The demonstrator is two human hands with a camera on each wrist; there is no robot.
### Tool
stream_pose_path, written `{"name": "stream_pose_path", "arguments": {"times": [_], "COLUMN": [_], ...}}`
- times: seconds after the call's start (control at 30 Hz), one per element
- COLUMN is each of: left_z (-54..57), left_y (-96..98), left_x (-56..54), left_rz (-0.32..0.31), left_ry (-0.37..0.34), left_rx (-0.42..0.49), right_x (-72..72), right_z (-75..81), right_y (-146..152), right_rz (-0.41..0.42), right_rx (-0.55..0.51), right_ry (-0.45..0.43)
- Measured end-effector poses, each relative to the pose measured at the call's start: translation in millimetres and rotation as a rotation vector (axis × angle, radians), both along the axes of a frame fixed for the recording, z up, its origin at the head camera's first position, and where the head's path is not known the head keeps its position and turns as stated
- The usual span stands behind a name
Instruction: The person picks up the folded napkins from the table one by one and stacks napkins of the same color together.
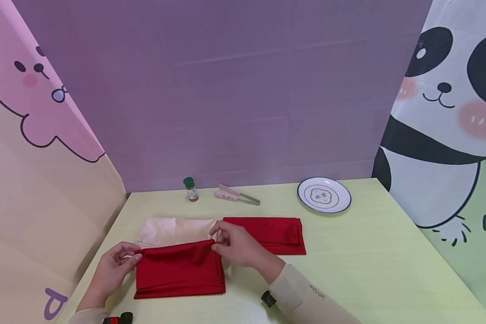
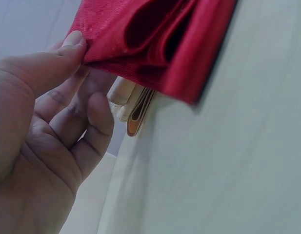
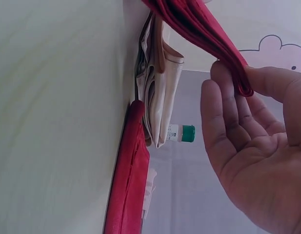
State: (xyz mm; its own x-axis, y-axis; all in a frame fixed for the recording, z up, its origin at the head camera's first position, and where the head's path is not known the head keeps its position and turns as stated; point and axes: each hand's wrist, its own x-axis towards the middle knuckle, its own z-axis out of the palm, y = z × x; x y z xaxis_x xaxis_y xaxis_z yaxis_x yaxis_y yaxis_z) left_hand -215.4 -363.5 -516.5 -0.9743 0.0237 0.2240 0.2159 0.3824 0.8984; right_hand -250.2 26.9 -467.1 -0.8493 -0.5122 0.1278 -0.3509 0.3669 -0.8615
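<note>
A folded red cloth [image 1: 180, 271] hangs between both hands near the front left of the table, its upper edge raised. My left hand [image 1: 115, 268] pinches its upper left corner between thumb and fingers; the left wrist view shows the layered folds [image 2: 155, 44] beside the thumb. At the upper right corner, my right hand [image 1: 238, 245] pinches the cloth, and the right wrist view shows the stacked layers [image 3: 223, 53] between thumb and fingers. Just behind it lies a folded cream cloth [image 1: 178, 229], partly covered in the head view. Another folded red cloth [image 1: 263, 234] lies flat to the right.
A small green-capped bottle [image 1: 191, 190] stands at the back of the table [image 1: 368, 270]. Pink-handled tongs [image 1: 236, 195] lie beside it. A white plate with a dark rim [image 1: 324, 195] is at the back right. Printed wall panels enclose the left, back and right.
</note>
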Motion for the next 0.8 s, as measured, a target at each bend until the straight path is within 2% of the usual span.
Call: {"name": "stream_pose_path", "arguments": {"times": [0.23,0.67,0.8], "left_z": [1.4,3.9,5.5], "left_y": [2.4,7.9,10.0], "left_x": [0.6,1.6,1.0], "left_rz": [0.017,0.035,0.014], "left_ry": [0.03,0.037,0.047], "left_rx": [0.005,0.036,0.072], "right_x": [0.9,3.7,3.2], "right_z": [2.1,8.0,7.6], "right_y": [0.7,4.2,5.6], "right_rz": [-0.017,-0.009,-0.017], "right_rx": [-0.014,-0.042,-0.057], "right_ry": [-0.019,-0.044,-0.04]}}
